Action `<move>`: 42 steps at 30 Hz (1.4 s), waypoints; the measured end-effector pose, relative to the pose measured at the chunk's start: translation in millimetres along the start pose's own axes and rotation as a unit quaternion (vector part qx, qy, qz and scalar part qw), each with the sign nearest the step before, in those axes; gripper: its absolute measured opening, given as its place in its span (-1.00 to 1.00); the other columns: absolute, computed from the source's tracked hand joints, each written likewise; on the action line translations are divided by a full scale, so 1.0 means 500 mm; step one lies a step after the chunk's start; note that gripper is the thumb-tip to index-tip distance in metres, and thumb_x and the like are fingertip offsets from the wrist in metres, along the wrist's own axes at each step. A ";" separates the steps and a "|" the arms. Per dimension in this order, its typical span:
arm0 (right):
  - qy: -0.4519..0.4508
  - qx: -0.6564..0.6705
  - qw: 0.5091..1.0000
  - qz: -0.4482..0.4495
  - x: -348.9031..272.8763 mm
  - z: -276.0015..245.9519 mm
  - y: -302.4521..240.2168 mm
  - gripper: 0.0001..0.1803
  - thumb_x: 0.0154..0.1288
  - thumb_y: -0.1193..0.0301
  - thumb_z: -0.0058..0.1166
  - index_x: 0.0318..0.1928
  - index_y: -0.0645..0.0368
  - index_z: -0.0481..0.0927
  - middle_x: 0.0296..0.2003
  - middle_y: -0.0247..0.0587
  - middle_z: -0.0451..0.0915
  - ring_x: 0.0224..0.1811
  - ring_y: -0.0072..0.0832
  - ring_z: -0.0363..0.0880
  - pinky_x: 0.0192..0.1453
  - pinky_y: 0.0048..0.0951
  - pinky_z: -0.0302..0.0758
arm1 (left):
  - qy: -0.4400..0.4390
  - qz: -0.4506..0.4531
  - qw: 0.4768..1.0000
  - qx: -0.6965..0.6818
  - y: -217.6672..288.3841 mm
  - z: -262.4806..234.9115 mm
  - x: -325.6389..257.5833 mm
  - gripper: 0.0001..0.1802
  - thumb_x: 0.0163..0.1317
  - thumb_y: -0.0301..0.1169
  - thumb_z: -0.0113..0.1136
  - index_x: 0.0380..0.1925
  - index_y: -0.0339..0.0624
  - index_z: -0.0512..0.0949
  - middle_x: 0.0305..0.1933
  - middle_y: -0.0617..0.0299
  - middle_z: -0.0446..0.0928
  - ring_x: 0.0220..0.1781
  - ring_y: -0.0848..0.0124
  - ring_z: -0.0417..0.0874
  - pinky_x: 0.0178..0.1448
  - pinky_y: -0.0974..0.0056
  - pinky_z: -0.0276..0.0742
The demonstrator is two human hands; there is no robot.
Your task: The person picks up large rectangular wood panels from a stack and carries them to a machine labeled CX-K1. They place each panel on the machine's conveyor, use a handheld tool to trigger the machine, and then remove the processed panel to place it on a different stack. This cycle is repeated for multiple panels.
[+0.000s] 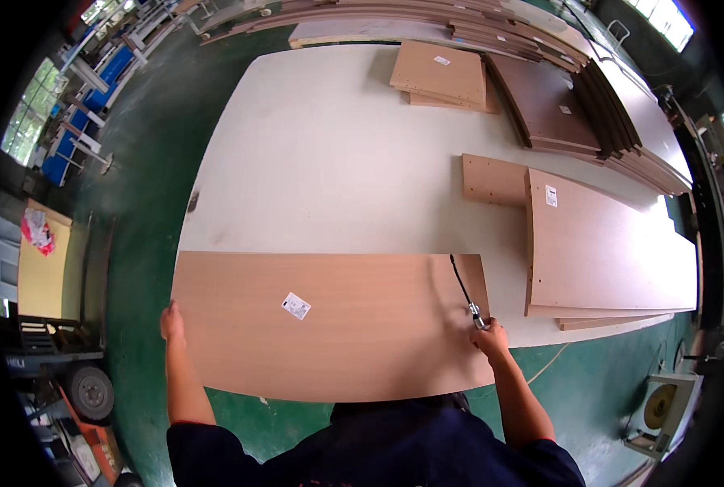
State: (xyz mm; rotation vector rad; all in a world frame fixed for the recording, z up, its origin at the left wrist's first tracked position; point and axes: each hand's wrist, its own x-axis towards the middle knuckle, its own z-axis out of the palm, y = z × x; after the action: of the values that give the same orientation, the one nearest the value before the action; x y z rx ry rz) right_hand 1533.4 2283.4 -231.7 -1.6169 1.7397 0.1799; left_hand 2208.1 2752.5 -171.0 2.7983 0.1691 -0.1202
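A long light-brown wood panel (354, 333) with a white label lies across the near end of the white table, its near edge reaching past the table toward my body. My left hand (172, 322) is closed on the panel's left edge, thumb up; its other fingers are mostly hidden. At the panel's right end, my right hand (492, 337) grips an air blow gun (477, 315) with a silver body and a long dark nozzle. The nozzle points away from me, over the panel's far right corner. A thin pale hose trails off to the right below this hand.
Right of the panel lie stacked light-brown boards (605, 252). Smaller boards (439, 71) and dark brown panels (544, 105) sit farther back on the white table (297, 154). A fan-like machine (661, 410) stands on the green floor at right; a wheeled vehicle (91, 392) is at left.
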 end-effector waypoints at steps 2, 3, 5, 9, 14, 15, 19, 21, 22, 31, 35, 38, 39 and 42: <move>0.033 0.002 0.999 0.014 0.007 0.005 -0.028 -0.38 -0.22 0.38 0.23 0.00 0.27 0.53 -0.30 -0.02 0.66 -0.27 -0.21 0.66 -0.22 -0.27 0.57 | -0.016 0.016 1.000 0.001 0.038 0.059 0.062 -0.32 0.28 0.20 -0.12 -0.03 -0.16 0.63 0.08 0.00 0.61 0.17 -0.06 0.55 0.22 -0.04 0.39; 0.043 -0.011 0.999 0.020 0.008 0.013 -0.052 -0.38 -0.22 0.38 0.22 0.00 0.28 0.53 -0.29 0.00 0.66 -0.24 -0.18 0.66 -0.20 -0.26 0.57 | -0.024 0.017 1.000 0.012 0.059 0.083 0.091 -0.32 0.28 0.20 -0.12 -0.04 -0.16 0.63 0.08 0.01 0.61 0.17 -0.05 0.55 0.22 -0.04 0.39; 0.060 -0.041 0.997 0.032 0.022 0.020 -0.100 -0.38 -0.22 0.39 0.21 0.01 0.29 0.53 -0.26 0.04 0.65 -0.19 -0.11 0.65 -0.18 -0.24 0.56 | -0.036 0.022 0.999 0.016 0.101 0.135 0.139 -0.32 0.28 0.20 -0.12 -0.02 -0.15 0.63 0.08 0.00 0.61 0.18 -0.04 0.55 0.24 -0.03 0.38; 0.070 0.014 0.996 0.057 0.027 0.032 -0.155 -0.31 -0.21 0.36 0.21 0.08 0.26 0.49 -0.12 0.13 0.61 -0.03 0.00 0.58 -0.02 -0.17 0.55 | -0.079 0.018 0.995 0.063 0.120 0.183 0.205 -0.34 0.29 0.18 -0.10 0.04 -0.12 0.59 0.15 0.00 0.56 0.25 -0.02 0.49 0.31 -0.08 0.30; 0.164 0.092 0.982 -0.020 -0.061 0.055 -0.201 -0.31 -0.13 0.49 0.18 0.16 0.16 0.43 0.03 0.18 0.41 0.11 0.08 0.41 0.20 -0.15 0.44 | -0.001 0.134 0.991 0.027 0.176 0.237 0.123 -0.46 0.29 -0.02 0.09 0.11 -0.16 0.48 0.22 0.00 0.44 0.32 -0.02 0.35 0.39 -0.13 0.15; 0.169 0.097 0.979 -0.062 -0.083 0.059 -0.199 -0.35 -0.12 0.52 0.14 0.13 0.17 0.44 0.03 0.17 0.35 0.08 0.11 0.41 0.20 -0.16 0.43 | 0.001 0.185 0.983 -0.004 0.156 0.268 0.099 -0.48 0.28 -0.07 0.13 0.12 -0.17 0.45 0.22 -0.01 0.42 0.31 -0.02 0.33 0.41 -0.12 0.12; 0.149 0.130 0.975 -0.099 -0.204 0.024 -0.110 -0.55 -0.11 0.56 0.09 -0.07 0.22 0.55 -0.14 0.05 0.47 -0.07 0.02 0.49 0.05 -0.19 0.46 | -0.072 0.322 0.943 -0.032 0.231 0.337 -0.150 -0.45 0.24 -0.22 0.24 0.17 -0.20 0.36 0.23 -0.07 0.35 0.33 -0.01 0.29 0.44 -0.12 0.04; 0.136 0.160 0.972 -0.103 -0.260 -0.013 -0.026 -0.61 -0.11 0.57 0.08 -0.14 0.24 0.57 -0.22 0.01 0.49 -0.14 0.01 0.50 -0.03 -0.21 0.47 | -0.123 0.361 0.924 -0.037 0.256 0.373 -0.314 -0.43 0.22 -0.22 0.25 0.17 -0.20 0.35 0.25 -0.08 0.32 0.36 -0.03 0.25 0.43 -0.14 0.06; 0.175 0.155 0.963 -0.133 -0.280 -0.019 0.039 -0.70 -0.01 0.59 0.09 -0.17 0.25 0.57 -0.34 -0.13 0.54 -0.30 -0.21 0.55 -0.16 -0.32 0.48 | -0.152 0.387 0.908 -0.043 0.269 0.392 -0.401 -0.42 0.21 -0.21 0.26 0.17 -0.20 0.35 0.26 -0.09 0.31 0.37 -0.05 0.23 0.43 -0.16 0.07; 0.262 0.524 0.810 0.008 -0.437 -0.109 0.641 -0.75 0.19 0.62 0.16 -0.09 0.22 0.61 -0.32 -0.40 0.62 -0.29 -0.67 0.48 -0.16 -0.56 0.43 | -0.235 0.570 0.750 0.240 0.412 0.325 -1.103 0.07 0.05 0.01 0.40 0.43 -0.19 0.05 0.51 -0.20 -0.07 0.52 -0.19 -0.02 0.52 -0.22 -0.03; 0.316 0.550 0.773 0.027 -0.478 -0.163 0.903 -0.72 0.30 0.55 0.14 0.02 0.23 0.56 -0.18 -0.27 0.62 -0.18 -0.59 0.51 -0.04 -0.51 0.44 | -0.147 0.520 0.758 0.364 0.399 0.383 -1.104 0.04 0.07 0.07 0.37 0.41 -0.19 0.08 0.51 -0.17 0.02 0.51 -0.11 0.10 0.49 -0.10 0.13; 0.345 0.558 0.746 0.111 -0.501 -0.251 1.024 -0.69 0.43 0.36 0.10 0.11 0.20 0.50 -0.24 -0.41 0.52 -0.21 -0.64 0.47 -0.16 -0.55 0.41 | -0.225 0.334 0.810 0.426 0.454 0.385 -1.126 -0.23 0.15 0.10 0.27 0.22 -0.18 0.39 0.28 -0.03 0.46 0.36 0.05 0.43 0.39 0.02 0.31; 0.374 0.539 0.748 0.104 -0.494 -0.267 1.092 -0.66 0.44 0.29 0.09 0.13 0.14 0.49 -0.26 -0.40 0.53 -0.20 -0.63 0.49 -0.18 -0.53 0.43 | -0.216 0.370 0.797 0.426 0.500 0.356 -1.206 -0.41 0.23 0.08 0.18 0.04 -0.18 0.55 0.10 0.02 0.60 0.22 0.13 0.56 0.28 0.02 0.42; 0.357 0.585 0.706 0.180 -0.442 -0.379 1.215 -0.54 0.47 0.10 0.02 0.23 0.06 0.39 -0.27 -0.27 0.57 -0.32 -0.50 0.59 -0.35 -0.41 0.54 | -0.288 0.456 0.784 0.308 0.585 0.347 -1.448 -0.49 0.26 0.03 0.17 -0.08 -0.21 0.59 -0.02 0.01 0.65 0.09 0.14 0.63 0.15 0.04 0.50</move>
State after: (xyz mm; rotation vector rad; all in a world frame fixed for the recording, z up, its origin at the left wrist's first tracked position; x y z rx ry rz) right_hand 888.1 2472.9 -191.7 -0.3365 1.9594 -1.2946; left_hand 1519.2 2346.0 -165.3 2.8842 -1.5939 -0.8896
